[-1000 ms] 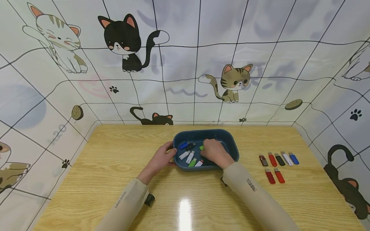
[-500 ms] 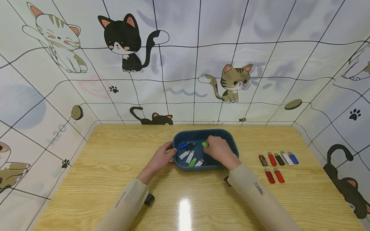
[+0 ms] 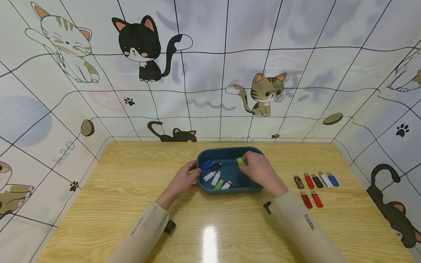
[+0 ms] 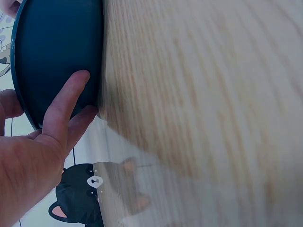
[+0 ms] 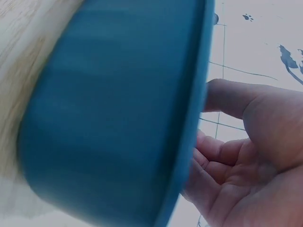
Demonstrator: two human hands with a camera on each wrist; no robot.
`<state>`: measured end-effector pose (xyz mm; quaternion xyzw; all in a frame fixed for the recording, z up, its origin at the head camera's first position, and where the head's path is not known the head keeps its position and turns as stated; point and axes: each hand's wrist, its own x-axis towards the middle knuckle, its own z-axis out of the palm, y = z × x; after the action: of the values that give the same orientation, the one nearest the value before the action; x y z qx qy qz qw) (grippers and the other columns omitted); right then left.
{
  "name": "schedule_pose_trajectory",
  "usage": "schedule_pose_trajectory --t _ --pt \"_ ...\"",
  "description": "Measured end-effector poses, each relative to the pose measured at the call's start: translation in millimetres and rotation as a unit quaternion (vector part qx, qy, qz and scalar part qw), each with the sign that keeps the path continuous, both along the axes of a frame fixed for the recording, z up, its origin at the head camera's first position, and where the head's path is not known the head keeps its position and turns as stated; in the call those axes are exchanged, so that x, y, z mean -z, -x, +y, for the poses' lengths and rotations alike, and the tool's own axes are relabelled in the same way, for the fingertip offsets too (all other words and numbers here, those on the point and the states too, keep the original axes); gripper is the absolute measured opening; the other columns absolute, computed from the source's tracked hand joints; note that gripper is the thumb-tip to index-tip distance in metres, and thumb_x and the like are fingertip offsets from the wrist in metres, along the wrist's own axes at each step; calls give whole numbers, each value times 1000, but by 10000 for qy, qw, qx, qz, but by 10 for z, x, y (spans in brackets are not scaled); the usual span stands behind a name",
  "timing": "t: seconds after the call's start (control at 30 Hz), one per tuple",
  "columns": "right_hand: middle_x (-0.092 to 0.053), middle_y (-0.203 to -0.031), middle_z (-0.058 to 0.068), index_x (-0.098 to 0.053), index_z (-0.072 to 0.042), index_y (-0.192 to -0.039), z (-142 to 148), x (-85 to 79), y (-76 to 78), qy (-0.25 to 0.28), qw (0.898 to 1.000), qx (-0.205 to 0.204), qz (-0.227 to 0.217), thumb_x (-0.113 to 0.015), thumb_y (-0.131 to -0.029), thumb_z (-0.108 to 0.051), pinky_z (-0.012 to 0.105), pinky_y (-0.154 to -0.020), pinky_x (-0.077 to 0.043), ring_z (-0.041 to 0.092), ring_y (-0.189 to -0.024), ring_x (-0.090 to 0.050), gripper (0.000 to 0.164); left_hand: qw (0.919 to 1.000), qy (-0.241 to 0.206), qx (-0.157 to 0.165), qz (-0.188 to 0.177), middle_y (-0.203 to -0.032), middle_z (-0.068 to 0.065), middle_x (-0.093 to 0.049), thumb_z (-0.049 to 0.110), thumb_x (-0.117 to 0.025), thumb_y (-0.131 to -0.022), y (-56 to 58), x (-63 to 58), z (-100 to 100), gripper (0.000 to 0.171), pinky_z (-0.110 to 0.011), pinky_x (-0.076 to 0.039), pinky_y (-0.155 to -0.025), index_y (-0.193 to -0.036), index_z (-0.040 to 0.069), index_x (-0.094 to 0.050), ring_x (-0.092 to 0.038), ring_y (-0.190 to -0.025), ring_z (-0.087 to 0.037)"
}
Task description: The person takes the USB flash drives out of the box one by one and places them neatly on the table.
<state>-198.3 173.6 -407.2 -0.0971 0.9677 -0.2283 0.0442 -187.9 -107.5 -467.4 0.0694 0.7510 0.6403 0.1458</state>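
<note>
In the head view, my right hand [image 3: 261, 170] pinches a bright green USB stick [image 3: 241, 161] over the right part of a dark blue plastic bin [image 3: 227, 191]. My left hand [image 3: 182, 179] grips the bin's left end, thumb at the rim; its fingers [image 4: 64, 104] lie along the outer wall in the left wrist view. Inside the bin are a blue USB stick [image 3: 208, 165], a black one, white ones, another green USB stick [image 3: 218, 185] and a white-and-red one. From the right wrist, the bin's wall [image 5: 109, 113] hides the pinched stick and my fingertips.
On the table [image 3: 131, 160] to the right lie USB sticks in two rows. The back row has a dark red swivel stick [image 3: 299, 182], then red, black, white and blue [image 3: 333, 179]. In front are two red ones [image 3: 317, 199]. A cat-print curtain [image 3: 210, 73] surrounds the table.
My right hand has risen from the bin's floor and moved right with the green USB stick, which shows more now. My left hand and the bin have stayed put.
</note>
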Motion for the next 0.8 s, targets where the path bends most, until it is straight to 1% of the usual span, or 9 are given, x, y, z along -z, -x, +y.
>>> schedule_pose_trajectory --t 0.07,0.2,0.37,0.67,0.8 --pt "-68 -96 11 -66 3 -111 53 -34 -36 75 10000 -15 30 -71 -97 -16 35 -63 -52 19 -72 -59 25 10000 -8 -1 9 -153 -28 -44 10 -49 -108 3 3 3 50 -50 -64 -79 -154 -5 -40 -59 -124 -45" --pt "-66 -96 10 -64 4 -115 170 -82 -97 251 9996 97 -66 -70 -98 -17 33 -59 -47 20 -69 -56 28 10000 -6 -2 18 -153 -28 -44 10 -50 -108 4 9 4 49 -50 -64 -79 -154 -5 -40 -59 -125 -45" --pt "-67 -99 11 -64 5 -117 296 -124 -154 274 9993 247 -25 -70 -98 -19 33 -63 -50 20 -73 -58 31 10000 31 -12 31 -153 -27 -44 10 -50 -108 -1 7 0 49 -49 -64 -78 -154 -4 -41 -58 -126 -45" --pt "-67 -98 12 -64 5 -117 513 -193 -256 362 9984 427 99 -71 -97 -20 32 -62 -49 22 -77 -58 33 10000 40 1 20 -153 -27 -44 11 -49 -108 -2 13 1 50 -49 -64 -79 -154 -4 -40 -59 -125 -45" --pt "-68 -98 12 -64 6 -118 620 -219 -311 340 9981 472 205 -70 -97 -21 35 -65 -50 23 -79 -59 34 10000 44 29 13 -154 -28 -43 11 -49 -108 -2 12 3 50 -49 -64 -80 -155 -5 -39 -58 -126 -45"
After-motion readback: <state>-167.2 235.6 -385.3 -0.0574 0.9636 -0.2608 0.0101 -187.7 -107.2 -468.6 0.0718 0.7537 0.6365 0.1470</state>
